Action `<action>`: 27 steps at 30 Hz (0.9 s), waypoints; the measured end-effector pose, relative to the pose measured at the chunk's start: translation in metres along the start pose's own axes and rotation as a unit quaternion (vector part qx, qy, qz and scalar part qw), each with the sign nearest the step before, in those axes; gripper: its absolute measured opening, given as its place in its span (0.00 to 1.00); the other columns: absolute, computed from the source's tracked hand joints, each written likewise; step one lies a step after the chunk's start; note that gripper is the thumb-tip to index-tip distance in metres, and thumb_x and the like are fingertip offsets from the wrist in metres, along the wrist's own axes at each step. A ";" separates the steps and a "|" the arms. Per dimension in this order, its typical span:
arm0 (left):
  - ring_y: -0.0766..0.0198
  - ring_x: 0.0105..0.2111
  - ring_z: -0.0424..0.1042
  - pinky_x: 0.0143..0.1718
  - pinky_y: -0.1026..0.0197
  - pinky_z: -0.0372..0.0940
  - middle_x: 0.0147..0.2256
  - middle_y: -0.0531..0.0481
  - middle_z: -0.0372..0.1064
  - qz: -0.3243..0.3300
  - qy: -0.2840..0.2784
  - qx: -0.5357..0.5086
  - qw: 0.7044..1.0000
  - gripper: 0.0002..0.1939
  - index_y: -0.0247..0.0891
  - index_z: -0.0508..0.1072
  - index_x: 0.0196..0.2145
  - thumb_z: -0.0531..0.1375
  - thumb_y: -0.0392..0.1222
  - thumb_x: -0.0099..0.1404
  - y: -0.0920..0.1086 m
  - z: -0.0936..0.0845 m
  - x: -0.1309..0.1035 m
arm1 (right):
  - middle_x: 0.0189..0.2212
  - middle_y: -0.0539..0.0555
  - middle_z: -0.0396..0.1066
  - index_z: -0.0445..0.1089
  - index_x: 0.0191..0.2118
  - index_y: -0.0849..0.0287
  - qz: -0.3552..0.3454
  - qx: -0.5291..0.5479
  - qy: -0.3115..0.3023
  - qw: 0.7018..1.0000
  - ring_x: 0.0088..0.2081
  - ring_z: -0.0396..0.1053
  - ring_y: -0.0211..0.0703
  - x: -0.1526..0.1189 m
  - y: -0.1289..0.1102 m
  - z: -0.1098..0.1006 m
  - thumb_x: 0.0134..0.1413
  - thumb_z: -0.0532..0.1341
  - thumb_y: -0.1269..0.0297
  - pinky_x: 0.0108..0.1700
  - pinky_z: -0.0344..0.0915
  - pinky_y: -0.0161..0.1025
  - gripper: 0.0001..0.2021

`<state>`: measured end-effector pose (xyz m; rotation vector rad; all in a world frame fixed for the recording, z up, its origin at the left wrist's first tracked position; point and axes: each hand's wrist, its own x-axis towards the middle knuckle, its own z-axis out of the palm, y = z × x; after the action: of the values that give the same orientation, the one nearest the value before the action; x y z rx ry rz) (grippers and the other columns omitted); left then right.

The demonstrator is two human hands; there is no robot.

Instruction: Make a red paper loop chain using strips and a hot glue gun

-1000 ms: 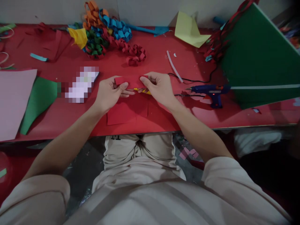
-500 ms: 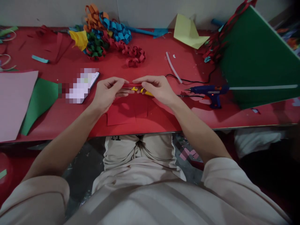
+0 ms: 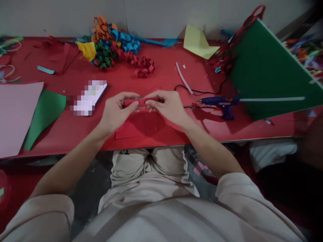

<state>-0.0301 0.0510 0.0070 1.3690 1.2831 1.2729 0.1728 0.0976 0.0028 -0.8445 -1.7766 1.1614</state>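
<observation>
Between both hands, above the red tabletop, is a red paper roll (image 3: 141, 102) lying crosswise. My left hand (image 3: 113, 111) is closed on its left end, thumb pressed along the near side. The right end is pinched by my right hand (image 3: 171, 107), whose thumb and fingers curl over it. Below the hands lie red paper pieces (image 3: 133, 128), partly in shadow. To the right rests a blue hot glue gun (image 3: 224, 102) with a small red light, its nozzle pointing at my right hand.
A phone (image 3: 91, 99) lies left of my hands, beside green paper (image 3: 46, 112) and pink paper (image 3: 20, 114). Curled paper chains (image 3: 126, 43), yellow paper (image 3: 198, 43) and a clear glue stick (image 3: 184, 78) lie farther back. A green board (image 3: 272, 70) stands tilted at right.
The red paper has turned to show a broader rolled face. A yellow fringed piece seen between my hands earlier is now hidden. The camera view has shifted slightly.
</observation>
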 end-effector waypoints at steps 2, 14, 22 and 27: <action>0.59 0.36 0.82 0.42 0.58 0.79 0.41 0.46 0.81 -0.027 -0.020 0.000 0.999 0.18 0.36 0.80 0.44 0.70 0.49 0.60 0.011 0.001 -0.019 | 0.27 0.50 0.79 0.80 0.41 0.60 0.013 -0.015 0.006 1.000 0.27 0.75 0.38 -0.017 -0.013 0.001 0.59 0.67 0.59 0.33 0.71 0.34 0.10; 0.59 0.30 0.82 0.36 0.61 0.80 0.33 0.48 0.81 -0.103 -0.038 0.008 0.994 0.17 0.36 0.81 0.39 0.68 0.54 0.63 0.017 0.028 -0.085 | 0.45 0.54 0.81 0.77 0.50 0.54 0.021 -0.113 0.033 0.993 0.45 0.79 0.44 -0.109 -0.035 0.012 0.58 0.69 0.57 0.48 0.72 0.36 0.15; 0.59 0.33 0.82 0.39 0.60 0.79 0.35 0.48 0.81 -0.122 -0.033 0.023 0.992 0.15 0.40 0.81 0.41 0.69 0.52 0.62 0.018 0.033 -0.084 | 0.38 0.53 0.82 0.79 0.48 0.54 0.074 -0.038 0.043 0.996 0.37 0.80 0.44 -0.111 -0.022 0.008 0.58 0.68 0.54 0.41 0.76 0.38 0.15; 0.59 0.31 0.82 0.36 0.61 0.79 0.33 0.49 0.81 -0.133 -0.033 0.034 0.990 0.15 0.40 0.81 0.40 0.71 0.51 0.60 0.016 0.030 -0.084 | 0.37 0.53 0.82 0.78 0.49 0.53 0.106 0.020 0.023 0.994 0.36 0.81 0.43 -0.112 -0.017 0.010 0.58 0.69 0.54 0.42 0.77 0.38 0.16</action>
<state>0.0055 -0.0320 0.0083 1.2277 1.4202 1.0014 0.2100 -0.0082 -0.0143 -1.0474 -1.6512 1.2978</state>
